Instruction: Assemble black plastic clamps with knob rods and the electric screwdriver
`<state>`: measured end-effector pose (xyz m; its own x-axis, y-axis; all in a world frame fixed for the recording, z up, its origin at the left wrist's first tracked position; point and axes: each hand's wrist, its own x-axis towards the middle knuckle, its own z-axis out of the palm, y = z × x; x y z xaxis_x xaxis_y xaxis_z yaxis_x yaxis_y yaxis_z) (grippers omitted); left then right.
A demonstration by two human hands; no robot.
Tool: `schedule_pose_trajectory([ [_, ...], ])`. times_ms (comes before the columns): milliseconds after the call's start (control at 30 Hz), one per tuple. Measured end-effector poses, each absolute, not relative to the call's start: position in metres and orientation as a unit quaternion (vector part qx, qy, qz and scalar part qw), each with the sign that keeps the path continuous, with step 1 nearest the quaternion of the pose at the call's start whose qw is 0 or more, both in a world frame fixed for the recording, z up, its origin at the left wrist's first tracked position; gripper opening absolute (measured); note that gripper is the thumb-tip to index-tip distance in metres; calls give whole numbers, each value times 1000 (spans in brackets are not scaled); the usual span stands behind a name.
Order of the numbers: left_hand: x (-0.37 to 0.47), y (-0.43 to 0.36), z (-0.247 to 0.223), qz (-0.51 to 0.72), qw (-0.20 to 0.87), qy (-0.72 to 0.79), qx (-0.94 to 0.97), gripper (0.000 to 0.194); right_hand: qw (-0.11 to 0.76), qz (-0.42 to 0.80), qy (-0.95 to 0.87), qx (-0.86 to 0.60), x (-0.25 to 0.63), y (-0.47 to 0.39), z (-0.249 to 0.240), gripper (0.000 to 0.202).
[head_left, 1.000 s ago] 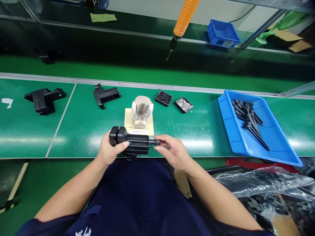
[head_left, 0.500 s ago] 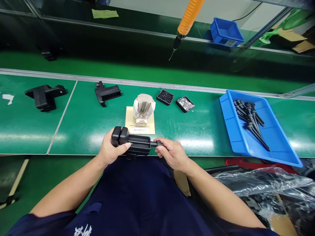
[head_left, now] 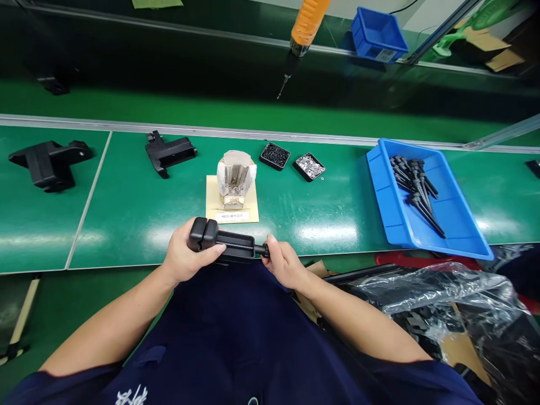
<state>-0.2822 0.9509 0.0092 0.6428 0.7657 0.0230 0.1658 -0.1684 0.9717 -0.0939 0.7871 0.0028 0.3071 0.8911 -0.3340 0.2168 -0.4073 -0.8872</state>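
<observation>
I hold a black plastic bracket [head_left: 223,243] at the near edge of the green table [head_left: 126,225], over my lap. My left hand [head_left: 182,257] grips its blocky left end. My right hand [head_left: 283,263] is closed around the black screw knob [head_left: 261,250] that sticks out of its right end. Just behind the bracket stands a white-wrapped metal fixture [head_left: 234,179] on a beige card [head_left: 213,208].
Two small black trays hold black screws [head_left: 274,155] and silver washers [head_left: 309,166]. A blue bin [head_left: 459,236] with long black screws sits right. Two more black brackets [head_left: 169,153] [head_left: 46,163] lie left. An orange electric screwdriver [head_left: 297,39] hangs above. Plastic-wrapped parts [head_left: 442,315] lie at my right.
My right hand has closed over the screw knob, from fingertips to a full grip. Both hands and the bracket have drawn slightly nearer to my body. The view has shifted.
</observation>
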Motion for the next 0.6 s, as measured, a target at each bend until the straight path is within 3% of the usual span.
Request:
schedule_pose_trajectory([
  [100, -284, 952, 2, 280, 576, 315, 701, 35, 406, 507, -332, -684, -93, 794, 4, 80],
  [167, -285, 951, 0, 285, 603, 303, 681, 33, 477, 480, -317, -665, -91, 799, 4, 77],
  [300, -287, 946, -3, 291, 626, 293, 661, 31, 607, 204, -451, -622, -84, 803, 1, 48],
  [400, -288, 944, -5, 307, 631, 305, 644, 29, 535, 35, -629, -563, -74, 795, 3, 35],
  [500, -289, 947, -10, 305, 639, 322, 629, 31, 440, 18, -698, -564, -66, 787, 4, 34],
  [600, -289, 949, -16, 302, 641, 330, 624, 31, 398, 16, -700, -592, -64, 785, 2, 28],
])
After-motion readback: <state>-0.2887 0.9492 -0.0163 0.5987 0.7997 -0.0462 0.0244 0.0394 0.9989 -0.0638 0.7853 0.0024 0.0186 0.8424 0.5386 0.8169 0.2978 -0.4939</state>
